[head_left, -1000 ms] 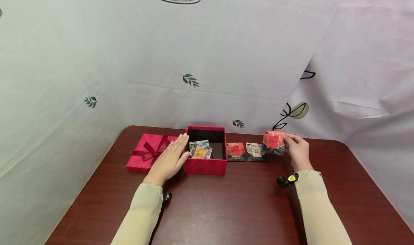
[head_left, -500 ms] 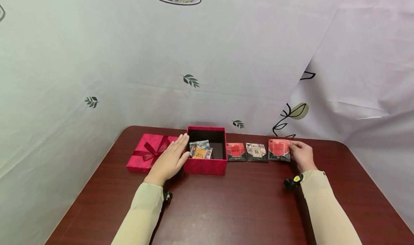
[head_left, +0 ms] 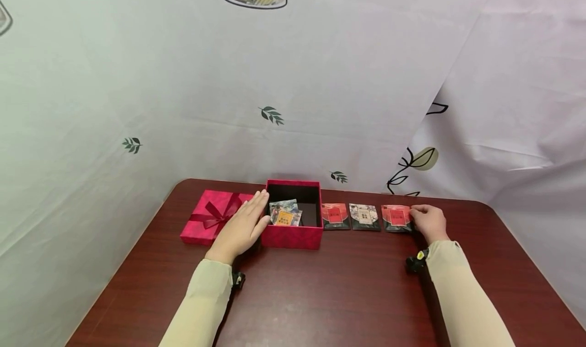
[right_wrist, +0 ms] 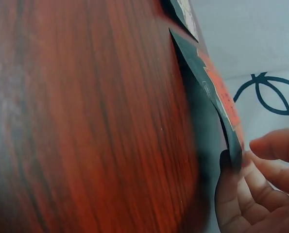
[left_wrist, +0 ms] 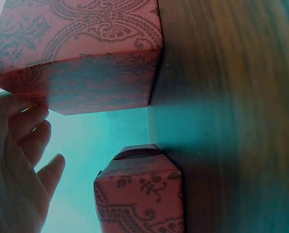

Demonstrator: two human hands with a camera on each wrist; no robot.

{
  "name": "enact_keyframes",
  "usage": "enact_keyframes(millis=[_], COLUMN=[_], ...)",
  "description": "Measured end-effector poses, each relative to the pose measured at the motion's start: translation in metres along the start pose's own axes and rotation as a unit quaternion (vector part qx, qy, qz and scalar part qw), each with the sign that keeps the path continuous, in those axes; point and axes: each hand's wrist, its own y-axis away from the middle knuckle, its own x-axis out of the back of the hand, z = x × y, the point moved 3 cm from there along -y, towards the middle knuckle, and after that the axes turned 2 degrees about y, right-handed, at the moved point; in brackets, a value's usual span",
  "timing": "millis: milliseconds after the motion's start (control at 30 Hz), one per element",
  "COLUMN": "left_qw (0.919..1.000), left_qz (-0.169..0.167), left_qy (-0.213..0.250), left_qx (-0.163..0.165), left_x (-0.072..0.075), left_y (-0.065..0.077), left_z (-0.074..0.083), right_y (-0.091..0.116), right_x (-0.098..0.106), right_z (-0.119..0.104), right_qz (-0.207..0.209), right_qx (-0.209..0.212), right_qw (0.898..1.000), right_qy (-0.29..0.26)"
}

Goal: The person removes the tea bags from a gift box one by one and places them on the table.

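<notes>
Toward twelve o'clock on the worktop (head_left: pixel 329 296) stands an open red box (head_left: pixel 293 239), its ribboned lid (head_left: pixel 206 226) at nine o'clock. The left hand (head_left: pixel 240 228), fingers straight, rests against the box's nine o'clock side. Well off at three o'clock, the right hand (head_left: pixel 430 222) pinches the end red packet (head_left: pixel 397 218), beside a white packet (head_left: pixel 364 217) and another red packet (head_left: pixel 335 216).

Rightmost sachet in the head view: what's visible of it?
The rightmost sachet is flat and roughly square, red-orange above, dark along its near side, with a red label, its print too small to read. It looks like film or foil. Printed side up, it ends a row on the table; its right edge, seemingly raised, sits between fingers of the right hand.
</notes>
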Motion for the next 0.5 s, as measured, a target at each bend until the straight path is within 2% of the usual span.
enact_keyframes(millis=[300, 500], left_qw=[1.0000, 1.0000], left_qz=[-0.004, -0.005], left_qy=[0.001, 0.001], left_qx=[0.003, 0.004], left_x=[0.000, 0.000], left_y=[0.000, 0.000], left_z=[0.000, 0.000], right_y=[0.001, 0.007], right_x=[0.002, 0.001], right_z=[0.000, -0.011], right_qz=[-0.019, -0.014], right_qx=[0.006, 0.020], right_qw=[1.000, 1.000], right_qy=[-0.011, 0.005])
